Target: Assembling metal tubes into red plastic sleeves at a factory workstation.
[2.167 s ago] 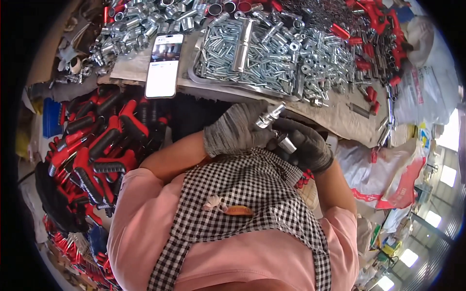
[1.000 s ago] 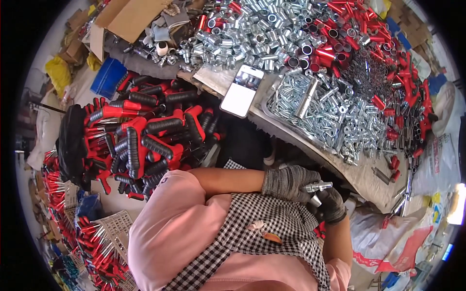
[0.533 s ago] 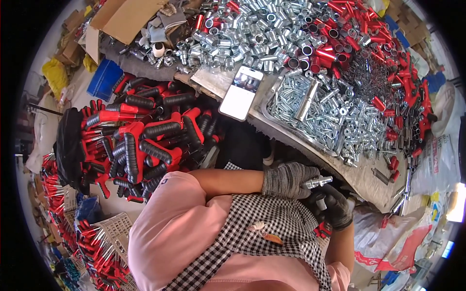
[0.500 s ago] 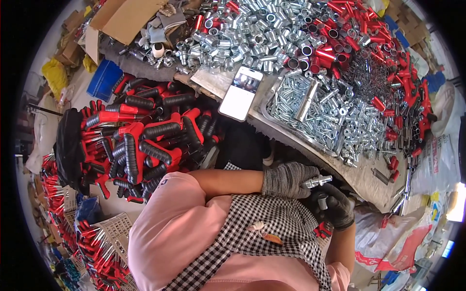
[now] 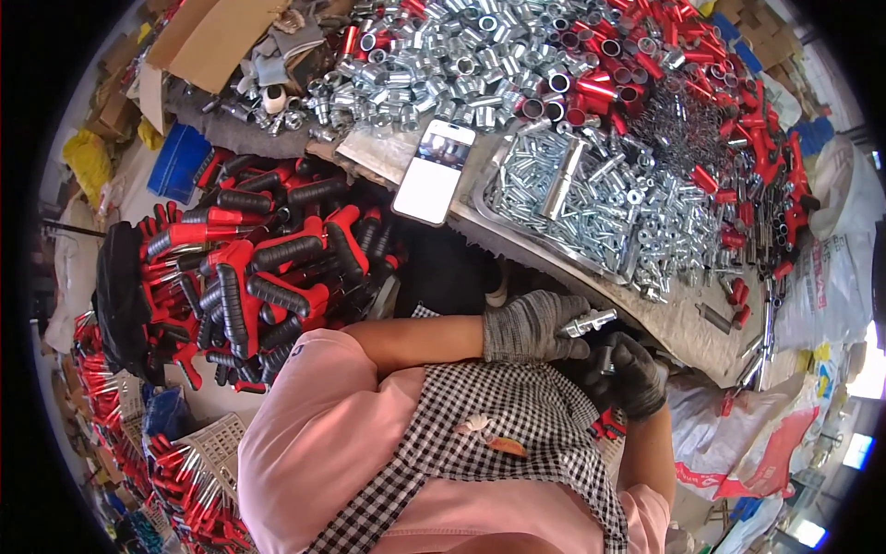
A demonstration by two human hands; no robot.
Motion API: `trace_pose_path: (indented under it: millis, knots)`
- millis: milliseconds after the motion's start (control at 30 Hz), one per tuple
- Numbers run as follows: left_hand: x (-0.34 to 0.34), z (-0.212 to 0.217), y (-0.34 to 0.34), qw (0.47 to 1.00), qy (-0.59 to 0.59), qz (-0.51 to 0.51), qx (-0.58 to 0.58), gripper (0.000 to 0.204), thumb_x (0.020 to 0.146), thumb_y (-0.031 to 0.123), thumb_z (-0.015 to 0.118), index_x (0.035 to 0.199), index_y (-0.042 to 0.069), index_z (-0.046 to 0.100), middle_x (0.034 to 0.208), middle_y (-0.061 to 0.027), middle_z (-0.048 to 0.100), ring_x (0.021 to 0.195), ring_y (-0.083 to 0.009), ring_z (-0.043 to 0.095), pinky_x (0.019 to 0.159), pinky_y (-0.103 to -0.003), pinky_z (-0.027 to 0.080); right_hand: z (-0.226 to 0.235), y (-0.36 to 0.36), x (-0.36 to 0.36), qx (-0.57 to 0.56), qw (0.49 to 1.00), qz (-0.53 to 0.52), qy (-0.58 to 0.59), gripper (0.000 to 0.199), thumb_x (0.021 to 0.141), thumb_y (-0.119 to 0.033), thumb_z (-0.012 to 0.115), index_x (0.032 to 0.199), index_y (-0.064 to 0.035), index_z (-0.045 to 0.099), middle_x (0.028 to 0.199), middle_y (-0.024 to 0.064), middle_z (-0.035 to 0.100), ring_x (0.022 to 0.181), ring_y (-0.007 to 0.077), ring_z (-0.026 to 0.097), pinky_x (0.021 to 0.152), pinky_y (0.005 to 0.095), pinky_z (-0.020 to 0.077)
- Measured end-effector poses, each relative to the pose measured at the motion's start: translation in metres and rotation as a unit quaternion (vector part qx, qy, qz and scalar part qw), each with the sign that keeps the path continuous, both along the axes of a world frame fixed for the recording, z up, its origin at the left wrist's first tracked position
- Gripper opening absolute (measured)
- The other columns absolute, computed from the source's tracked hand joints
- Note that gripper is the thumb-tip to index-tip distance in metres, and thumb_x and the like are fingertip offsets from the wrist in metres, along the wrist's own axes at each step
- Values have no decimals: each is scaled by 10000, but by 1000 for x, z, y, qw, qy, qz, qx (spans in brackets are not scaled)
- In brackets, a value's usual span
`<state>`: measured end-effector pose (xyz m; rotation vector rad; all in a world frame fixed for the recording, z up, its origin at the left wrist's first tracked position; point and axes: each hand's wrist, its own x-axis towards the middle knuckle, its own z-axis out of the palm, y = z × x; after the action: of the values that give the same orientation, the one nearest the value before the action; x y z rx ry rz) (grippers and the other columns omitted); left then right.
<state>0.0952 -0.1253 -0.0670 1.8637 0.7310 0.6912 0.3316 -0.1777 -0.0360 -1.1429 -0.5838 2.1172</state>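
Observation:
My left hand [image 5: 533, 328], in a grey knit glove, is closed around a shiny stepped metal fitting [image 5: 591, 323] that sticks out past its thumb and fingers. Just right of it and slightly lower, my right hand [image 5: 634, 377], in a darker grey glove, has its fingers curled around a short silver metal sleeve [image 5: 606, 360]. Only a small part of that sleeve shows between the fingers. Both hands are in front of my checked apron [image 5: 498, 406], below the worktable's near edge, close together but apart.
On the worktable [image 5: 678, 319] lie a metal tray [image 5: 480, 198] of screws and small parts, heaped silver sleeves [image 5: 434, 78], red tubes [image 5: 600, 92] and a lit phone [image 5: 436, 173]. Black-and-red handles [image 5: 268, 268] are piled at left. A white-and-red sack [image 5: 738, 443] stands at right.
My right hand has risen slightly with the silver sleeve, its fingers now covering more of it. My left hand has shifted a little left and up with the fitting, which tilts more steeply.

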Motion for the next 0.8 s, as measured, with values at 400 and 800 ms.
trace_pose_path:
  millis: [400, 800]
  knots:
    - [1, 12, -3, 999, 3, 1, -38, 604, 705, 387, 752, 1138, 19, 548, 932, -220, 631, 910, -378, 609, 802, -407, 481, -23, -4, -50, 144, 972, -181, -48, 364, 900, -399, 587, 972, -56, 491, 961, 64, 571, 903, 188, 569, 765, 322, 500]
    - [4, 5, -8, 994, 8, 93, 65, 510, 702, 440, 742, 948, 24, 581, 824, -167, 600, 789, -342, 614, 709, -409, 491, -13, -11, -81, 188, 952, -218, -100, 357, 834, -364, 700, 953, -85, 513, 933, 20, 570, 814, 111, 532, 695, 254, 469]
